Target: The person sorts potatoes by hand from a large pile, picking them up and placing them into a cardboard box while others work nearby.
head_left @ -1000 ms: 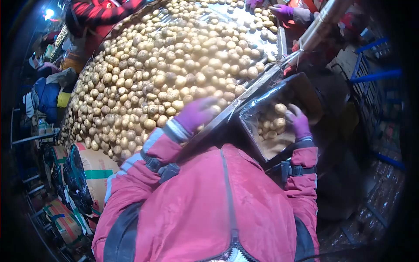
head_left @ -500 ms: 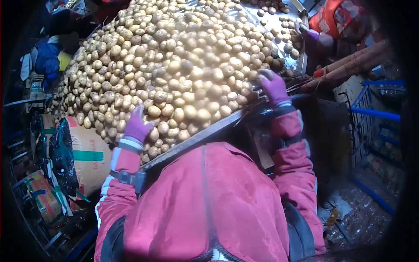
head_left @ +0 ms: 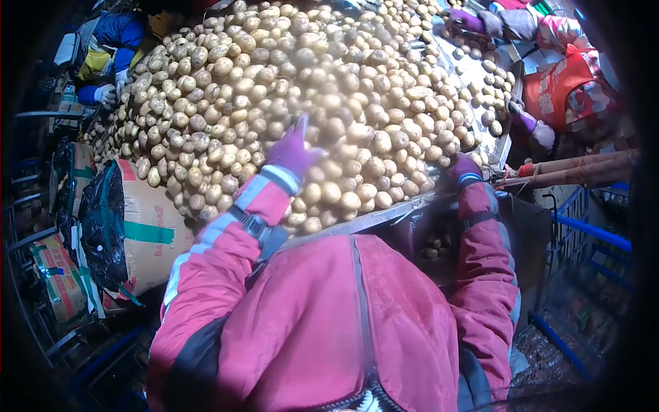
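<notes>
A broad heap of potatoes [head_left: 226,103] covers the table in front of me. My left hand [head_left: 294,152], in a purple glove, lies over the near part of the heap, its index finger stretched forward and its thumb out to the side. It is open and no potato shows in its grip. At the table's near right edge is my right hand [head_left: 465,169], also purple-gloved, beside the outermost potatoes. Its fingers are in shadow and bent away from me, so whether they hold a potato is hidden.
A metal rim [head_left: 384,218] borders the table before my jacket. At left lies a cardboard carton [head_left: 147,230]; blue metal frames [head_left: 590,233] stand at right. Co-workers' gloved hands reach in at the left [head_left: 105,95] and right [head_left: 524,118]. Some potatoes [head_left: 434,248] lie below the rim.
My left hand has moved right and forward over the heap. My right hand has shifted right and lower along the edge. The view has shifted, bringing more of the co-workers in.
</notes>
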`<state>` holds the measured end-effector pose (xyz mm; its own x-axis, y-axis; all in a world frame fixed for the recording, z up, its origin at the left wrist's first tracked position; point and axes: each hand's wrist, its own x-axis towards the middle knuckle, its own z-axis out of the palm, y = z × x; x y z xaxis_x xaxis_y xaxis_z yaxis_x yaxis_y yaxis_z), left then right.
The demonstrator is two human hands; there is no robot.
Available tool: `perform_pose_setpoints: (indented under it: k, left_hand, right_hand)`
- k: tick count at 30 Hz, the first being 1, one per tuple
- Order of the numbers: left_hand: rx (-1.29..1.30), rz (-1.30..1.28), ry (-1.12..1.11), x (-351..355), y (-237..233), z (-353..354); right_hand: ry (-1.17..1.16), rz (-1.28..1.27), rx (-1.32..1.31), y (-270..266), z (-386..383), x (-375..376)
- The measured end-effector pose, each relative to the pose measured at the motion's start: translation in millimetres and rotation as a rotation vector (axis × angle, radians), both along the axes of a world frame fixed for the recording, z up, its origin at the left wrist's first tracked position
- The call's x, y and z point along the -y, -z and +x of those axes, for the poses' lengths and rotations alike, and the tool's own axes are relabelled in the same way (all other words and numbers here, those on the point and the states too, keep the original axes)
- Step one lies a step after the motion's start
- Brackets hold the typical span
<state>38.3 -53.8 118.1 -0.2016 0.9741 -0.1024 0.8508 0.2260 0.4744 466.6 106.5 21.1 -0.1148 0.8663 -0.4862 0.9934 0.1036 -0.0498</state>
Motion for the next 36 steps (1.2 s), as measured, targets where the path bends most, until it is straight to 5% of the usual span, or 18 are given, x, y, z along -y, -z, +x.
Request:
perform_pose_setpoints:
  k: [1, 5, 7, 9, 11, 12, 13, 16, 18, 19, 21, 22, 24, 26, 29, 31, 34, 36]
  left_hand:
    - [-0.013, -0.291, -0.097, -16, -6, 2]
    - [-0.026, -0.112, -0.095, -69, 14, 2]
    - [0.381, 0.116, -0.016, -96, 80, -27]
    - [0.747, -0.199, -0.140, -111, 21, -22]
    - [0.374, -0.095, 0.040, -121, 12, -44]
    - [0.591, -0.130, -0.023, -116, 7, -55]
    - [0.808, -0.164, -0.088, -110, 1, -65]
    - [0.929, -0.065, -0.214, -73, -29, -84]
    - [0.774, -0.072, -0.163, -37, -36, -99]
    - [0.696, -0.126, -0.196, -18, -29, -105]
    - [0.234, 0.041, 0.196, 28, -17, -102]
    - [0.254, -0.125, 0.152, 43, -24, -88]
    - [0.164, -0.309, 0.130, 63, -28, -52]
    - [-0.082, -0.317, 0.208, 80, -18, -24]
    - [-0.180, -0.169, 0.199, 86, 10, -12]
    - [-0.260, -0.170, 0.190, 78, 17, -11]
    - [-0.183, -0.188, 0.135, 67, 4, -7]
    - [-0.016, -0.293, -0.013, 57, -14, -7]
  right_hand:
    - [0.007, 0.004, 0.009, 6, 0, -4]
    - [0.033, -0.010, -0.091, 31, 17, -25]
    - [0.098, -0.163, -0.198, 22, 24, -32]
    - [-0.032, -0.083, -0.293, -35, 3, -16]
    - [-0.153, -0.100, -0.466, -24, 19, -24]
    - [-0.117, -0.129, -0.611, -30, 19, -22]
    - [-0.070, -0.160, -0.764, -36, 19, -19]
    - [0.115, -0.275, -1.170, -48, 5, 9]
    - [0.741, -0.608, -1.739, -83, -44, 46]
    - [0.667, -0.626, -1.699, -73, -50, 52]
    - [0.475, -0.602, -1.640, -57, -68, 67]
    - [0.363, -0.557, -1.621, -51, -80, 75]
    - [-0.464, 0.163, -1.131, -84, -107, 90]
    - [-0.559, 0.296, -1.151, -67, -120, 101]
    - [0.129, -0.600, -1.625, -62, -125, 135]
    - [0.303, -0.933, -1.600, -67, -122, 142]
    - [-0.624, -0.346, -1.431, -41, -141, 161]
    - [-0.714, -0.456, -1.387, -35, -159, 172]
